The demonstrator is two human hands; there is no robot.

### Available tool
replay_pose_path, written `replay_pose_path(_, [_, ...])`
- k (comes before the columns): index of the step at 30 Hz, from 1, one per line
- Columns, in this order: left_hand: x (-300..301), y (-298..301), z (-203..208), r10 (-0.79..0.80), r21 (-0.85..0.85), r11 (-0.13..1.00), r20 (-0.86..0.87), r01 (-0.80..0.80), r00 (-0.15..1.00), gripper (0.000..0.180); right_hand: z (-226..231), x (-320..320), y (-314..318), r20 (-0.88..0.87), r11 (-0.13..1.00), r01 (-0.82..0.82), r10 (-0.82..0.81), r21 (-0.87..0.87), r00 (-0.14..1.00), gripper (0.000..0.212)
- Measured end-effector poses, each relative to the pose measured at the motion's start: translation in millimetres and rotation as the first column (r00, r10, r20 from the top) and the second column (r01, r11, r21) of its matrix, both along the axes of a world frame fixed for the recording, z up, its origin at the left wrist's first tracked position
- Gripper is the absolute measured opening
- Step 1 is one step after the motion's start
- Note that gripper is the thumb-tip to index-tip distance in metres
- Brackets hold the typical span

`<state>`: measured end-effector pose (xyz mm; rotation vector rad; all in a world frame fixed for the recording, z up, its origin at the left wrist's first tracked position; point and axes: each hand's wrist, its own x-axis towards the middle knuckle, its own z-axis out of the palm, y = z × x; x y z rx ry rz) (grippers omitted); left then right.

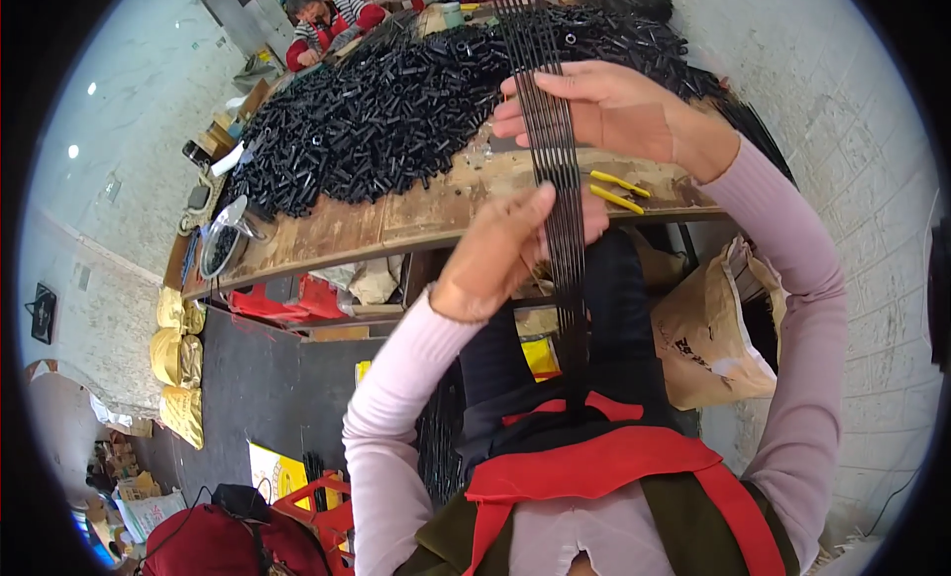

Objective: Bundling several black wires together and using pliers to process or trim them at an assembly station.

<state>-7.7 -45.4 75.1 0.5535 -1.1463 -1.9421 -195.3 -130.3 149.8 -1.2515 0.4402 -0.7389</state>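
A long bundle of thin black rods [560, 170] runs upright from my lap past the table's front edge. My left hand [500, 241] is closed round its middle, thumb in front and fingertips showing on the other side; it is slightly blurred. Higher up, my right hand [619, 110] has the rods between its thumb, laid over them, and its fingers behind. Those fingers are fairly straight and stick out to the left. Just right of the bundle, a hand tool with yellow handles [619, 192] lies on the wooden table [396, 224].
Short black tubes [376, 120] are heaped across the table. Another person [322, 26] sits at the far left. A round metal-rimmed dish [220, 251] stands at the left corner. An open woven sack [713, 328] is to my right, and a red plastic stool [317, 507] stands lower left.
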Motion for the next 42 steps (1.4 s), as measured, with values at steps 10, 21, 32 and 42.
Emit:
replay_pose_path(10, [-2, 0, 4, 0.042, 0.013, 0.999, 0.002, -0.042, 0.999, 0.040, -14, 3, 25, -0.042, 0.999, 0.042, -0.042, 0.004, 0.998, 0.041])
replay_pose_path(21, [14, -64, -87, -0.107, 0.375, 0.858, -0.536, 0.350, 0.837, 0.055, -98, 7, 67, -0.409, 0.846, 0.124, -0.373, -0.518, 0.833, 0.021])
replay_pose_path(32, [18, -247, -139, 0.360, 0.063, 0.933, -0.136, -0.354, 0.923, 0.048, -184, 18, -22, -0.335, 0.903, 0.219, -0.349, -0.369, 0.875, 0.019])
replay_pose_path(42, [20, -94, -17, 0.402, -0.287, 0.907, 0.380, -0.307, 0.833, 0.021, -224, 21, -22, -0.205, 0.822, 0.334, -0.465, -0.461, 0.861, 0.020])
